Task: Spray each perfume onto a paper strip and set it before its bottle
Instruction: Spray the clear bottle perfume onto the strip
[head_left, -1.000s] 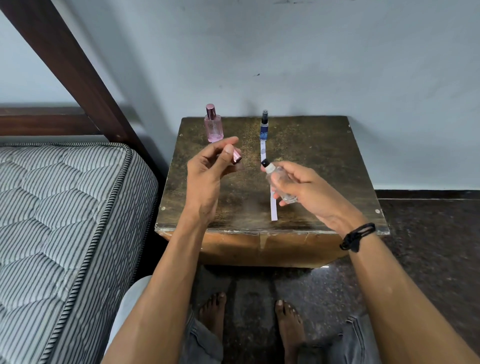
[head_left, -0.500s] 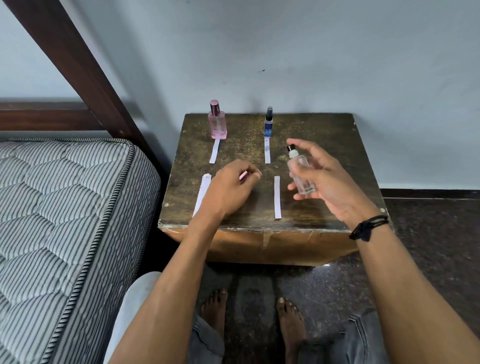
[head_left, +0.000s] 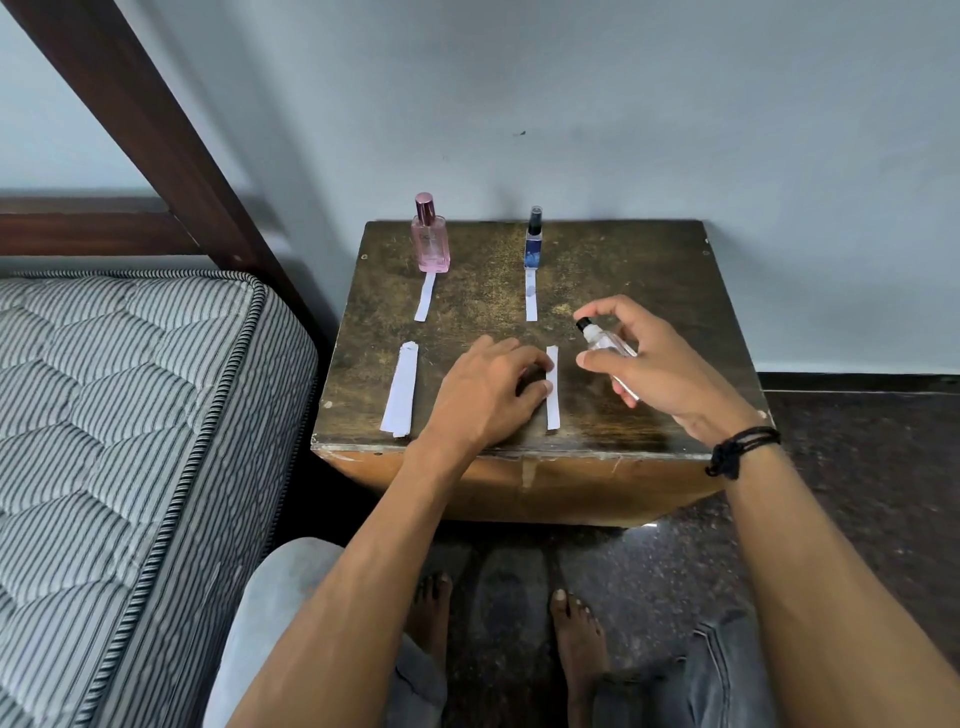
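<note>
A pink perfume bottle (head_left: 429, 240) and a small blue spray bottle (head_left: 533, 243) stand at the back of the wooden table (head_left: 649, 270). A white strip (head_left: 425, 297) lies before the pink bottle. Another strip (head_left: 530, 297) lies before the blue one. My right hand (head_left: 665, 369) holds a clear spray bottle (head_left: 602, 340) tilted above the table's right half, nozzle towards the left. My left hand (head_left: 483, 397) rests near the front edge, thumb and forefinger pinching the left edge of a single strip (head_left: 552, 410) that lies flat.
A stack of spare strips (head_left: 401, 391) lies at the table's front left. A striped mattress (head_left: 130, 441) and dark bed frame (head_left: 156, 135) are on the left, and the wall is right behind the table. My bare feet are on the dark floor (head_left: 857, 467) below.
My left hand came down from the air and slid right along the table to the single strip. My right hand moved the clear bottle right, off that strip, and now holds it steady.
</note>
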